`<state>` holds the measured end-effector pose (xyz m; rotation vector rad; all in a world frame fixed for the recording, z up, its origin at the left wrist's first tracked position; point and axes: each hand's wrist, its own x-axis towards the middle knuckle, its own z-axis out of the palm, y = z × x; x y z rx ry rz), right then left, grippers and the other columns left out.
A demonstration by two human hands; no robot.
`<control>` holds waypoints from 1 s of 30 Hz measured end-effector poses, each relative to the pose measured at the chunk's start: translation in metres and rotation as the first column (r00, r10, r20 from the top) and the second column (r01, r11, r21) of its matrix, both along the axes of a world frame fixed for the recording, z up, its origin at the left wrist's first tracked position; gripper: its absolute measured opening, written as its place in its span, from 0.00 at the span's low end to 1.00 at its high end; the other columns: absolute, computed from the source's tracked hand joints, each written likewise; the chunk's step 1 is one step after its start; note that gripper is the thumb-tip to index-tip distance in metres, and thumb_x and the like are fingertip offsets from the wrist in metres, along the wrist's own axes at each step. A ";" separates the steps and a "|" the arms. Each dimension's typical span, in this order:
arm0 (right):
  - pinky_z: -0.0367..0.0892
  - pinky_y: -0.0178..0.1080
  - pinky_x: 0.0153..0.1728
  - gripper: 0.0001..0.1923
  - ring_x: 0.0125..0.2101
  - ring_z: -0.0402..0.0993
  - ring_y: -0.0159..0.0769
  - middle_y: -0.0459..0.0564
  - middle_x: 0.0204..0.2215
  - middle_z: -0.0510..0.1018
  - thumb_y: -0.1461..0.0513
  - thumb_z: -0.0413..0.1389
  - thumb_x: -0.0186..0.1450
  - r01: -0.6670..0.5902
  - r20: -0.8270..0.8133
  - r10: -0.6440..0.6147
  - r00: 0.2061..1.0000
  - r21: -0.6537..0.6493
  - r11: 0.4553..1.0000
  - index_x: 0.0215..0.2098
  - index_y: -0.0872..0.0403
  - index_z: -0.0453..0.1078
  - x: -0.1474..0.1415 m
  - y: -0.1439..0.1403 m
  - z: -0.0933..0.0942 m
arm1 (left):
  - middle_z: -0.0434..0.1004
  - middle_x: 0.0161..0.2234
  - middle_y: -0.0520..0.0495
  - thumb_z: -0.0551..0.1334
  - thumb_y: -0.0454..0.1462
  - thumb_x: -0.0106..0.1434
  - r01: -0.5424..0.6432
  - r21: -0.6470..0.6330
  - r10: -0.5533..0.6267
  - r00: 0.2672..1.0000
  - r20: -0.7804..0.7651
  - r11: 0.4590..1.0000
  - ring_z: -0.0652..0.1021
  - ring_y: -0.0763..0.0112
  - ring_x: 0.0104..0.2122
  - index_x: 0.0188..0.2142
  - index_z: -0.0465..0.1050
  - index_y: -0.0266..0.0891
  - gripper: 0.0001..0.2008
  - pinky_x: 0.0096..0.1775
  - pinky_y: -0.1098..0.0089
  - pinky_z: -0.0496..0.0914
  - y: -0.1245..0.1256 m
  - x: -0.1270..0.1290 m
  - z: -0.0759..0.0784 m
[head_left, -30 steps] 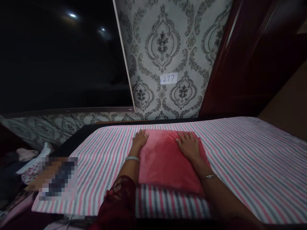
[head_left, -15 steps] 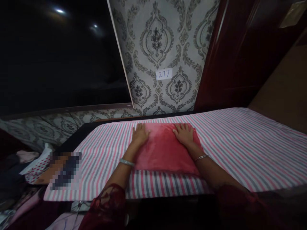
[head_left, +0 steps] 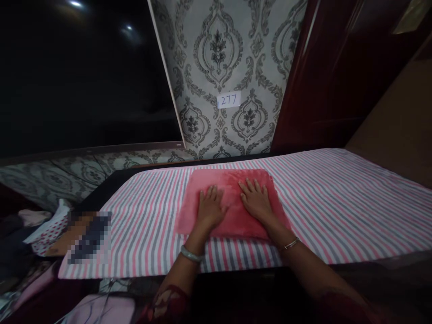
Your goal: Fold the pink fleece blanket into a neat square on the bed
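Note:
A folded pink-red plush cloth [head_left: 232, 225] lies flat as a rough rectangle on a striped pink, grey and white cover [head_left: 148, 216]. My left hand [head_left: 211, 207] rests palm down on the left half of the cloth, fingers stretched toward its far edge. On the right half lies my right hand [head_left: 256, 200], also palm down, with its fingers spread. Neither hand grips anything. The cloth's far corners and near edge show around my hands, while its underside is hidden.
A large dark television screen [head_left: 84, 76] stands at the back left. Patterned wallpaper [head_left: 219, 49] carries a paper label reading 277 [head_left: 228, 100]. A dark red wooden panel [head_left: 324, 76] rises at the right. Clothes and a polka-dot fabric [head_left: 49, 234] are heaped at the lower left.
My left hand has moved right and nearer to me, from the cloth's far left corner to inside its left half. My right hand has slid slightly inward and nearer.

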<state>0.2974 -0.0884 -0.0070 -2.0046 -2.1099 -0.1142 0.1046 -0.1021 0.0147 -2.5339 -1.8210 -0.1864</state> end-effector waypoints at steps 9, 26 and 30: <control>0.43 0.61 0.65 0.28 0.70 0.45 0.53 0.51 0.72 0.52 0.57 0.40 0.74 0.007 -0.035 -0.008 0.999 -0.041 0.999 0.72 0.46 0.52 -0.003 -0.003 0.007 | 0.52 0.71 0.39 0.42 0.47 0.73 -0.429 -0.070 0.430 0.903 0.002 0.901 0.55 0.50 0.69 0.70 0.54 0.38 0.30 0.64 0.42 0.55 -0.015 -0.106 -0.003; 0.46 0.58 0.65 0.26 0.69 0.49 0.51 0.53 0.70 0.57 0.59 0.43 0.74 0.133 -0.078 -0.132 0.988 0.001 0.991 0.69 0.48 0.58 0.002 0.054 0.036 | 0.49 0.72 0.41 0.46 0.44 0.72 0.163 -0.054 -0.162 0.986 0.022 0.985 0.51 0.60 0.71 0.70 0.52 0.39 0.29 0.68 0.47 0.47 0.086 0.072 0.033; 0.44 0.58 0.65 0.26 0.68 0.50 0.52 0.54 0.69 0.59 0.59 0.44 0.74 0.113 -0.067 -0.111 0.992 0.033 0.993 0.69 0.49 0.59 0.003 0.053 0.013 | 0.52 0.71 0.41 0.43 0.48 0.73 0.149 0.001 -0.149 0.988 0.024 0.989 0.52 0.58 0.70 0.69 0.54 0.39 0.30 0.68 0.45 0.45 0.093 0.064 0.010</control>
